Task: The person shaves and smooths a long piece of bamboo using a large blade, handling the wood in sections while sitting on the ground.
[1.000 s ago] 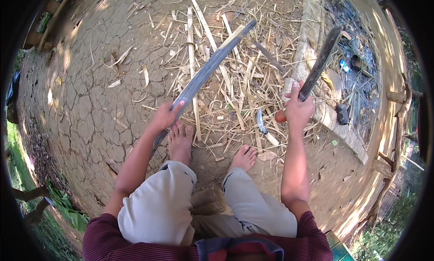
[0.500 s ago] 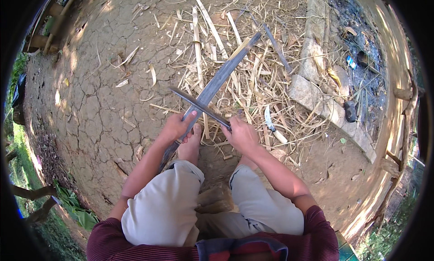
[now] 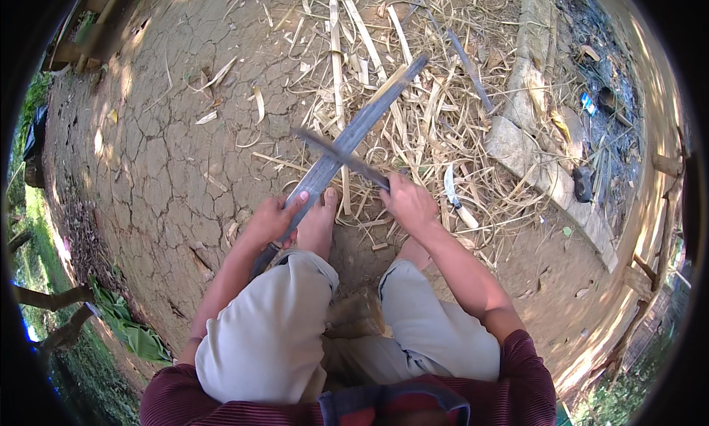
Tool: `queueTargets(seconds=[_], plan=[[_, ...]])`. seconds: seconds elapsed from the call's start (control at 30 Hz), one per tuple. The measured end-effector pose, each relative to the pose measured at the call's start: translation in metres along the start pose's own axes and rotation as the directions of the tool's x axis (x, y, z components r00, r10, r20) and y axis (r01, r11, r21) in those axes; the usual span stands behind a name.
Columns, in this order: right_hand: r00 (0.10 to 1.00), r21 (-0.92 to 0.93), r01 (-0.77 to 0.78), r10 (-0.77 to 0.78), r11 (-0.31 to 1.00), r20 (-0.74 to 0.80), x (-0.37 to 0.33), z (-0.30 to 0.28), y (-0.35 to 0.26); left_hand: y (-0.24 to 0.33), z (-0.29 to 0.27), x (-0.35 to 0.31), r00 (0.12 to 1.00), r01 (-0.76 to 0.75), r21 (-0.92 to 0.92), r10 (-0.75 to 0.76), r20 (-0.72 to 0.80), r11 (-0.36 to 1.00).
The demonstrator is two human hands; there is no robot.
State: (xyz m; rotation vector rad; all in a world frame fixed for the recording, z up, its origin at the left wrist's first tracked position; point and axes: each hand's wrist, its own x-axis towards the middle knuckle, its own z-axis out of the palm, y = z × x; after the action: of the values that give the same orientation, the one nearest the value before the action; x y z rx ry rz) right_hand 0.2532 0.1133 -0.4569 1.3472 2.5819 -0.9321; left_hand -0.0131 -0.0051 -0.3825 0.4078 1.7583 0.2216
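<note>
My left hand [image 3: 275, 221] is closed round the lower part of a long grey machete [image 3: 362, 125], thumb flat on the blade. Its dark handle end lies by my left knee; the blade slants up to the far right, with a pale yellowish strip along one edge near the tip. In my right hand [image 3: 410, 203] I grip one end of a dark, narrow, flat bar that looks like a file [image 3: 323, 144]. The file crosses over the blade at mid-length, apparently against it; the exact contact is blurred. My bare left foot [image 3: 317, 225] is beside the blade.
Pale shavings and strips [image 3: 436, 131] litter the cracked earth ahead. Among them lie a small curved knife [image 3: 451, 187] with a light handle and a dark narrow strip [image 3: 470, 70]. A stone edging [image 3: 543, 171] runs along the right, beside ashes and a dark block [image 3: 583, 184].
My right hand and the file have shifted slightly right in the picture, still crossing the blade. The ground has also shifted right and down as the view turned. Both grips remain.
</note>
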Motion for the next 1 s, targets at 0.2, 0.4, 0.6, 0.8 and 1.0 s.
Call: queueTargets(seconds=[0.2,0.4,0.6,0.8,1.0], plan=[[0.989,0.024,0.145,-0.144,0.989,-0.044,-0.003,-0.037,-0.036,0.009,0.001,-0.007,0.998,-0.063,-0.067,0.065,0.027,0.996],[0.974,-0.022,0.216,-0.217,0.976,-0.063,-0.004,-0.015,-0.035,0.004,-0.004,-0.006,0.992,-0.113,-0.037,0.115,0.044,0.993],[0.984,-0.043,-0.136,0.13,0.99,-0.126,0.026,-0.063,0.02,0.009,0.001,-0.013,0.999,-0.041,0.011,0.041,-0.002,0.999],[0.897,0.121,0.39,-0.348,0.913,-0.272,-0.008,-0.045,-0.052,-0.007,-0.003,0.002,0.993,-0.119,-0.035,0.119,-0.004,0.992],[0.999,-0.041,0.034,-0.035,0.999,-0.031,0.01,-0.028,-0.019,-0.001,0.009,-0.004,0.992,-0.126,0.026,0.127,-0.023,0.992]])
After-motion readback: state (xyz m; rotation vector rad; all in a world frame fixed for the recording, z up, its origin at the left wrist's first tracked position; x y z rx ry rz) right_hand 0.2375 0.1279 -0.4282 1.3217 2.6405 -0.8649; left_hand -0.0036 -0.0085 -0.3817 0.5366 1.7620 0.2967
